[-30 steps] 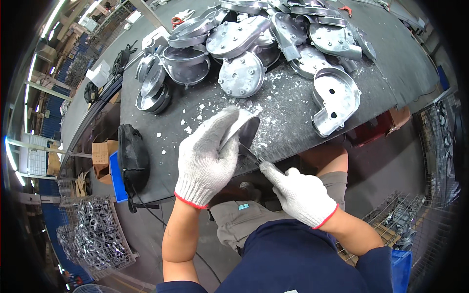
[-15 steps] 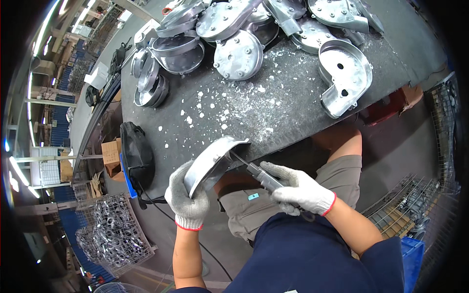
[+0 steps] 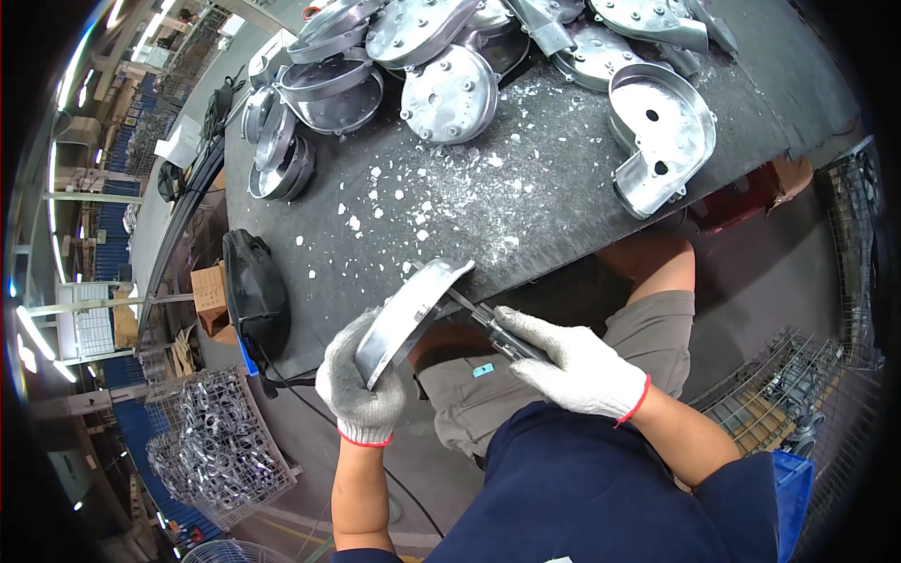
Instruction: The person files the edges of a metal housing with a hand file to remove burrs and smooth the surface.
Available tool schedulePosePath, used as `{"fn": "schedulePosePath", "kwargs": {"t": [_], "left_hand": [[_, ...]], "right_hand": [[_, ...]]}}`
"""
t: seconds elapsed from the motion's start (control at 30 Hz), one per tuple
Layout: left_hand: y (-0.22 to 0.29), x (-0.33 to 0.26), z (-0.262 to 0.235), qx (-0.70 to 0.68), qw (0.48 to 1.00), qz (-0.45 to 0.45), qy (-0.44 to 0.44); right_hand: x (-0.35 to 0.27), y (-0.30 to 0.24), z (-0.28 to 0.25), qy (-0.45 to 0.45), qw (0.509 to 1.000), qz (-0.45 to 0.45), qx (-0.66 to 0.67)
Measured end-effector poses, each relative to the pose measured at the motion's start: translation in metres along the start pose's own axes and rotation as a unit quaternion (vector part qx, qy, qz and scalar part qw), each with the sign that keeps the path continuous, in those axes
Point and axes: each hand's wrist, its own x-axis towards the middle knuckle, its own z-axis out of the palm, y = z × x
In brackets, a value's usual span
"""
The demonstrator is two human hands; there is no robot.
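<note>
My left hand [image 3: 361,380], in a white knit glove with a red cuff, is closed round the lower end of a silvery metal housing casting [image 3: 410,308]. The casting is tilted up on edge near the table's front edge. Gripped in my gloved right hand [image 3: 574,364] is a slim dark grey hand-held tool [image 3: 505,336] with a thin metal tip. That tip reaches the casting's right side, near its upper end; the exact contact point is hidden.
White flakes [image 3: 422,206] litter the dark tabletop [image 3: 328,216]. Several similar castings [image 3: 450,94] are heaped at the back, and one lone casting [image 3: 662,136] lies at the right. A black bag [image 3: 255,293] sits at the left edge. Wire baskets [image 3: 221,450] of metal parts stand low on both sides.
The casting has turned slightly in my left hand. My right hand and the tool have shifted a little, with the back of the hand now turned more upward.
</note>
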Motion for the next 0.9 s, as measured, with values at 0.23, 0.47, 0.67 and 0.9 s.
{"fn": "schedulePosePath", "kwargs": {"t": [0.23,0.47,0.67,0.9], "left_hand": [[0.0,-0.002,0.0,0.006,1.0,0.008,-0.002],[-0.001,-0.003,0.0,0.002,1.0,-0.001,0.004],[-0.004,-0.004,-0.002,0.0,1.0,0.004,-0.009],[0.001,0.002,0.0,-0.013,1.0,-0.006,-0.011]], "right_hand": [[0.001,-0.007,-0.01,0.004,0.995,-0.038,-0.088],[0.001,0.014,-0.003,0.02,0.994,-0.069,-0.077],[0.005,0.016,-0.007,-0.06,0.948,0.115,0.291],[0.011,0.028,-0.001,-0.054,0.929,0.116,0.347]]}}
